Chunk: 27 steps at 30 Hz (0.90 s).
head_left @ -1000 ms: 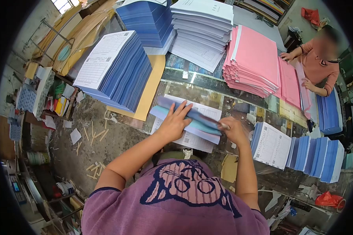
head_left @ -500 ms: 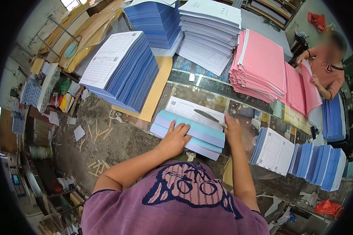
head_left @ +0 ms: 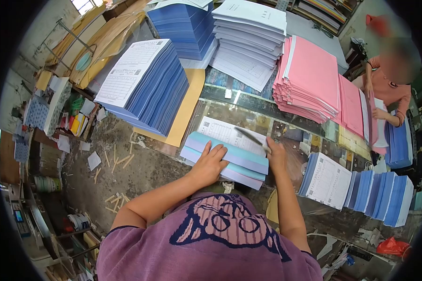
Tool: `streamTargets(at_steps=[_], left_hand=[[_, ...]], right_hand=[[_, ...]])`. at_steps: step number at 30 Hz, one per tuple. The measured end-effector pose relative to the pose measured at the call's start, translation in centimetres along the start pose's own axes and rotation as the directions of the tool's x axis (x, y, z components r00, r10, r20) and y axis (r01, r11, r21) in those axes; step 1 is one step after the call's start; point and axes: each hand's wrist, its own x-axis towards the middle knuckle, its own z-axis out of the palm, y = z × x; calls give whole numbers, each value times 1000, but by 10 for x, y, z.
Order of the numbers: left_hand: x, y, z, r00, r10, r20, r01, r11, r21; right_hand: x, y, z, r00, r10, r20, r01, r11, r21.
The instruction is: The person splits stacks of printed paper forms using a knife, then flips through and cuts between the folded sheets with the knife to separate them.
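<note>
A form booklet lies on the glass-topped table in front of me, its printed white page facing up. Its light blue sheets are folded back toward me in layered strips. My left hand rests on these strips, fingers spread and flat, pressing them down. In my right hand, closed at the booklet's right edge, is the handle of a knife. The blade points left and away, over the white page. Whether it touches the paper I cannot tell.
Tall stacks of blue-edged forms, white booklets and pink folders stand beyond. More blue-edged booklets lie at right. A co-worker handles pink sheets at far right. Wooden sticks lie scattered at left.
The knife blade has swung slightly, its tip now a little farther from me. My left hand stays in place. The co-worker has leaned forward and brought the raised pink sheet lower.
</note>
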Motion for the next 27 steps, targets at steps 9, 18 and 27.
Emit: streamTargets(at_steps=[9, 18, 27], left_hand=[[32, -4, -5, 974, 70, 217, -83, 995, 50], [62, -45, -14, 937, 268, 225, -260, 963, -64], [41, -44, -12, 931, 324, 167, -291, 937, -194]], right_hand=[[29, 22, 22, 992, 63, -113, -44, 986, 164], [27, 7, -16, 989, -104, -105, 132, 941, 313], [6, 1, -37, 991, -130, 31, 85, 795, 600]])
